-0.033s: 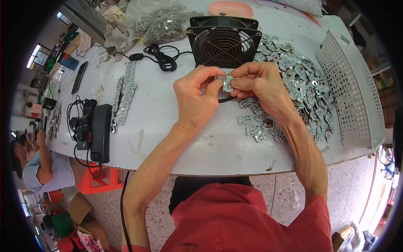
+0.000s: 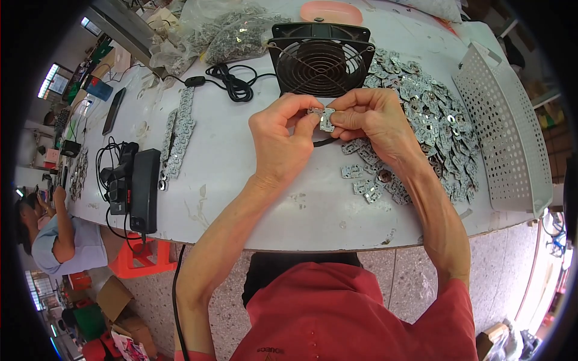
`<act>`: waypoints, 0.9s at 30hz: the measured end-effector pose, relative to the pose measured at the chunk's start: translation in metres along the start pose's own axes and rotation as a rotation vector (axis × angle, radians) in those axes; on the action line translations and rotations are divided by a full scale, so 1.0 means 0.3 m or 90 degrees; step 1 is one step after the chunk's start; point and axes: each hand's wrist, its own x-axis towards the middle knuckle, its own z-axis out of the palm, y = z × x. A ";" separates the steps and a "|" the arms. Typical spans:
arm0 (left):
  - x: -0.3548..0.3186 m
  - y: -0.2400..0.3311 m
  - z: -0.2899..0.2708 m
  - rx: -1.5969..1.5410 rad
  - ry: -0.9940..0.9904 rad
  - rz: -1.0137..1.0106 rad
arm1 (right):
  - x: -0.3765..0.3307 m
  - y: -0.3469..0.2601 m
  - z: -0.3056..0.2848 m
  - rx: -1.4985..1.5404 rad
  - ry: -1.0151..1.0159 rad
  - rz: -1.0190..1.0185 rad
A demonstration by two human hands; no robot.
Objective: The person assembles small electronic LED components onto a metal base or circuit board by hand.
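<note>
A small silvery metal plate (image 2: 327,119) with cut-outs is pinched between both hands in front of the black fan. My left hand (image 2: 283,135) grips its left end between thumb and fingers. At its right edge, my right hand (image 2: 370,120) is closed on the same plate with thumb and forefinger. The fingertips hide part of the piece. A large heap of similar metal plates (image 2: 436,120) spreads to the right, behind and beside my right forearm. Several loose ones (image 2: 352,172) lie at the heap's near left edge.
A black fan (image 2: 322,69) stands beyond my hands. Overlapping metal plates form rows (image 2: 179,141) on the left, near a black power adapter (image 2: 144,189) and cables. A white perforated basket (image 2: 512,138) stands at right. Plastic bags of parts (image 2: 241,39) lie behind. Another person (image 2: 63,234) sits far left.
</note>
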 end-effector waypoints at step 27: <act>0.029 0.035 -0.024 -0.164 -0.018 -0.180 | -0.007 -0.009 0.005 0.026 0.023 -0.059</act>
